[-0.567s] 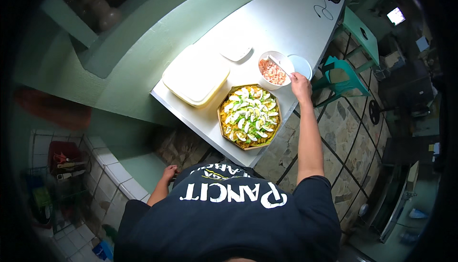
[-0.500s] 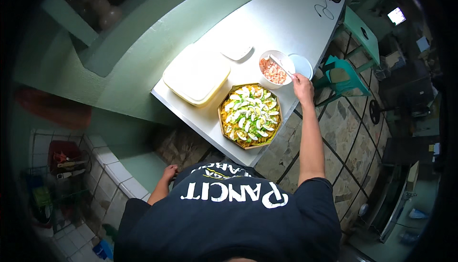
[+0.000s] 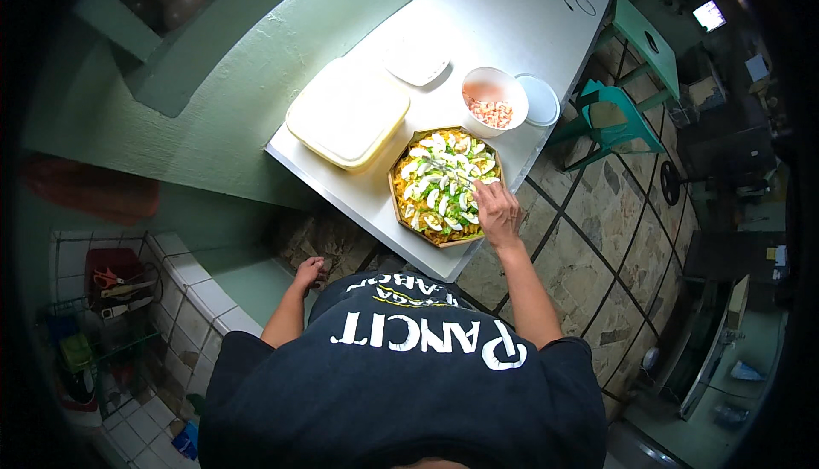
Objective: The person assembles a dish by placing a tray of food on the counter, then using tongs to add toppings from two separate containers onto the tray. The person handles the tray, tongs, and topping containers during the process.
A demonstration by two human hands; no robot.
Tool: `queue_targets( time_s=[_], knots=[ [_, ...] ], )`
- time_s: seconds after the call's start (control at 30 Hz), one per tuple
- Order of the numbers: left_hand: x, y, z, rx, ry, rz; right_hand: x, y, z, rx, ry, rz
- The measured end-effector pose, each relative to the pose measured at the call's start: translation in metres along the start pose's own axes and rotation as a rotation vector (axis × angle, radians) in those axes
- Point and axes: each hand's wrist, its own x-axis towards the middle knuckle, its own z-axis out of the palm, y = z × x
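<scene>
My right hand (image 3: 498,212) is closed round the handle of a spoon (image 3: 450,173), blurred by motion, over an octagonal tray (image 3: 395,203) of orange noodles. Sliced boiled eggs (image 3: 440,200) and chopped greens cover the noodles. What the spoon carries is too blurred to tell. Beyond the tray stands a white bowl (image 3: 519,104) part full of pinkish shrimp (image 3: 490,113). Low beside my body, off the table, my left hand (image 3: 310,272) hangs with loosely bent fingers and nothing visible in it.
A lidded cream container (image 3: 350,115) sits left of the tray on the white table (image 3: 503,17). Farther back lies a white dish (image 3: 418,61). A pale round lid (image 3: 538,100) rests beside the bowl. A green chair (image 3: 621,119) stands past the table's right edge.
My right hand has brought the spoon out of the shrimp bowl and over the noodle tray, nearer to me. My left hand has shifted slightly, its fingers looser.
</scene>
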Motion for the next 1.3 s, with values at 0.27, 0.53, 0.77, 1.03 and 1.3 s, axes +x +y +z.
queue_targets(
  time_s=[0.27, 0.53, 0.77, 1.03, 1.3],
  knots=[
    [-0.006, -0.023, -0.003, -0.012, 0.018, -0.046, 0.001, 0.011, 0.002, 0.235, -0.124, 0.218],
    [-0.024, -0.049, -0.010, 0.063, 0.085, -0.057, 0.105, 0.098, -0.021, -0.052, 0.106, 0.342],
    [-0.032, -0.044, -0.009, -0.044, 0.113, -0.027, 0.162, 0.094, -0.002, -0.216, -0.225, 0.507],
    [-0.030, -0.050, -0.006, -0.096, 0.085, 0.001, 0.158, 0.102, -0.005, -0.215, -0.151, 0.419],
    [-0.020, -0.047, -0.005, -0.025, 0.077, -0.033, 0.104, 0.104, -0.028, -0.126, 0.106, 0.336]
  ],
)
